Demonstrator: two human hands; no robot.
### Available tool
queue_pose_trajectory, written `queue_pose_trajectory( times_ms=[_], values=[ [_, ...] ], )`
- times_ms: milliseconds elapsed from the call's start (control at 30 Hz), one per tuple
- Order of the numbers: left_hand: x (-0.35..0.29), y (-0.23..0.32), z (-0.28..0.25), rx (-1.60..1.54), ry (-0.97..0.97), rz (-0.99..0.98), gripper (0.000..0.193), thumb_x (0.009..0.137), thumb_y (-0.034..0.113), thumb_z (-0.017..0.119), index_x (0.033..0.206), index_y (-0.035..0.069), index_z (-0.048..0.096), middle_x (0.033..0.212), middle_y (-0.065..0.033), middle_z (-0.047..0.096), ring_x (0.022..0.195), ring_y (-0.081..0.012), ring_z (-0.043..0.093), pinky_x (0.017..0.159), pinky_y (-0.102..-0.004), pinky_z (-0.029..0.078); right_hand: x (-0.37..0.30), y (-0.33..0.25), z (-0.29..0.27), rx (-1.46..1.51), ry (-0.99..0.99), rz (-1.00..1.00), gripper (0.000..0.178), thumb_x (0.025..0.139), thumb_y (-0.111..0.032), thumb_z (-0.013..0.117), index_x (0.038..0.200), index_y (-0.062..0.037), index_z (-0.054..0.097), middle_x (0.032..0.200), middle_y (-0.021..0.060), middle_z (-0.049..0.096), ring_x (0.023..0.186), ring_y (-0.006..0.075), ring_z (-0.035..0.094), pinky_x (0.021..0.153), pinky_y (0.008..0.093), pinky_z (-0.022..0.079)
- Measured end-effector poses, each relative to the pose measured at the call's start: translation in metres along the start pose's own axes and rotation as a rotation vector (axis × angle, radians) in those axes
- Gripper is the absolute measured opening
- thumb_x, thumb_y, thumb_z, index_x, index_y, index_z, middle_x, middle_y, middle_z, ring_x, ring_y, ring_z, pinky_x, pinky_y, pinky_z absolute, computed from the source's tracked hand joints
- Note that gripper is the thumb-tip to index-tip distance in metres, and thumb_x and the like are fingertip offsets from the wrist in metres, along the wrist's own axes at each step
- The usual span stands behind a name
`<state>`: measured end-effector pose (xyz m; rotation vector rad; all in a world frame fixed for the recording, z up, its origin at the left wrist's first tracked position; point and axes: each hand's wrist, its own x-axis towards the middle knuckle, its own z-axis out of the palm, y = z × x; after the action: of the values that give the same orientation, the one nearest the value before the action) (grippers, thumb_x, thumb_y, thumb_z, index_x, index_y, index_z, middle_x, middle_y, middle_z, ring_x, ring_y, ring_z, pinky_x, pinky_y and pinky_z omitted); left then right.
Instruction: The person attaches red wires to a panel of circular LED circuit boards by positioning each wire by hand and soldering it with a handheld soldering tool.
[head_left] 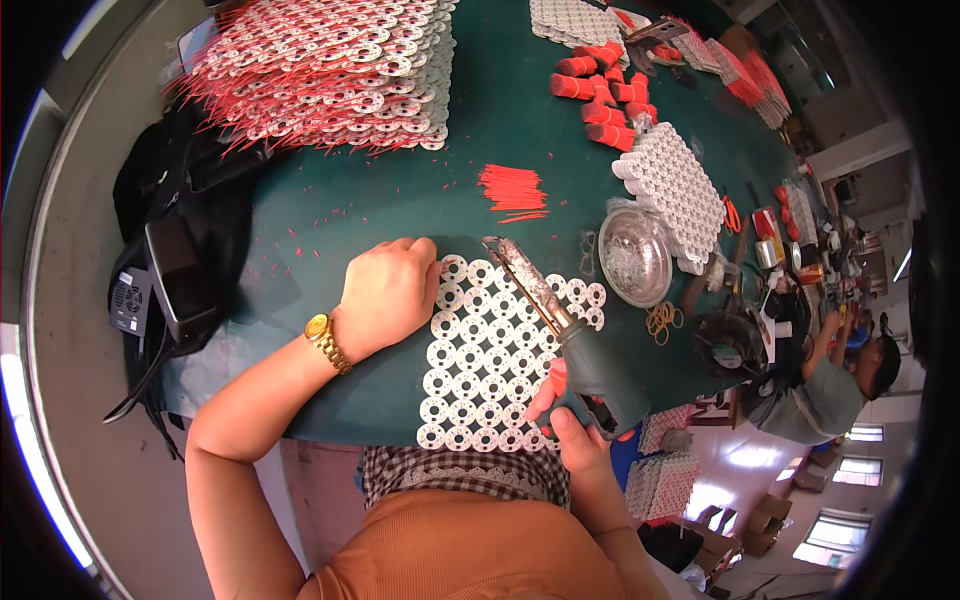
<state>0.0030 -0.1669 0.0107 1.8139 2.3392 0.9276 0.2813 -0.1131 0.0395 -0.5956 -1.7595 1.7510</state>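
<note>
A workshop: panels of white discs, bundled red wires (plus a co-worker nearby).

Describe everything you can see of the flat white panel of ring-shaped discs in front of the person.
The flat white panel of ring-shaped discs lies on the dark green tabletop, by its near edge. Its rigid-looking discs run in joined rows, each with a dark center and tiny marks; green shows between them. The grey-handled tool with a metal barrel, held in the right hand, crosses above its right side, hiding some discs. The left hand borders its upper-left edge; contact is unclear.
</note>
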Motion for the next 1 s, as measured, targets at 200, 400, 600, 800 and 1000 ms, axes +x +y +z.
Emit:
queue_pose_trajectory(
  times_ms=[200,400,600,800,1000],
  values=[
    [0.0,-0.001,-0.002,0.047,-0.051,-0.02,0.016,0.088,0.014,0.064,0.078,0.003,0.057,0.074,-0.0152,0.063,0.07,-0.0347,0.064,0.064,-0.0465,0.053,0.0,0.01,-0.005,-0.142,-0.041,0.007,0.046,0.095,-0.028,0.064,0.13,0.0002,0.054,0.085,0.009,0.062,0.069,0.0152,0.057,0.058,0.029,0.046],
    [0.0,-0.004,-0.005,-0.02,-0.047,0.007,0.015,0.088,0.012,0.066,0.079,0.002,0.058,0.075,-0.015,0.062,0.07,-0.0366,0.063,0.062,-0.0466,0.05,0.002,0.02,-0.002,-0.315,-0.024,0.023,0.029,0.096,-0.015,0.058,0.119,0.0029,0.058,0.082,0.0082,0.063,0.062,0.009,0.052,0.054,0.025,0.043],
    [0.0,-0.004,-0.004,-0.011,-0.039,-0.001,0.015,0.088,0.013,0.066,0.08,0.003,0.058,0.075,-0.0146,0.062,0.069,-0.0367,0.062,0.062,-0.0468,0.049,0.008,0.011,0.004,-0.206,0.043,0.09,0.012,0.084,-0.004,0.071,0.093,0.0021,0.066,0.076,0.0071,0.067,0.064,0.0105,0.062,0.06,0.0275,0.049],
    [0.002,-0.01,-0.007,0.001,-0.084,0.06,0.018,0.088,0.016,0.064,0.078,0.003,0.056,0.072,-0.0147,0.062,0.068,-0.0355,0.063,0.061,-0.0468,0.051,0.008,0.013,0.006,-0.174,0.045,0.076,0.014,0.084,-0.004,0.071,0.095,0.0017,0.065,0.08,0.0074,0.066,0.068,0.0104,0.062,0.062,0.027,0.049],
    [0.002,-0.008,-0.006,0.009,-0.076,0.043,0.018,0.088,0.016,0.065,0.078,0.003,0.056,0.073,-0.0143,0.062,0.069,-0.0349,0.064,0.061,-0.0468,0.051,0.004,0.017,0.004,-0.195,0.0,0.068,0.022,0.083,-0.003,0.073,0.103,0.0024,0.064,0.085,0.007,0.065,0.071,0.0099,0.06,0.064,0.0258,0.049]
  ],
)
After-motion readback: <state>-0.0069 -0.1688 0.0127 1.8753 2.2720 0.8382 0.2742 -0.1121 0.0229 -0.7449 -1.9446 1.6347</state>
